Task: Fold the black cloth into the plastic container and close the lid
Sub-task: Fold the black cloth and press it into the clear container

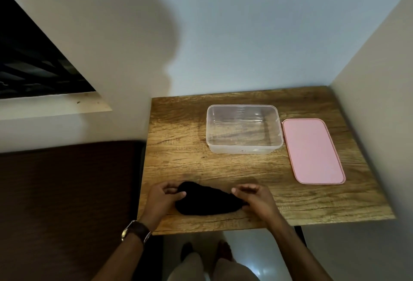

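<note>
The black cloth (207, 200) lies bunched in a lump on the wooden table (178, 146), near its front edge. My left hand (162, 198) grips the cloth's left end, thumb and fingers pinched on it. My right hand (254, 198) holds the right end, fingers curled over the fabric. The clear plastic container (244, 146) stands open and empty farther back on the table. Its pink lid (312, 151) lies flat on the table just right of the container.
Walls close in the table at the back and on the right. A dark brown surface (67, 191) sits lower to the left of the table. A dark window opening (33, 61) is at upper left. My legs and feet show below the table's front edge.
</note>
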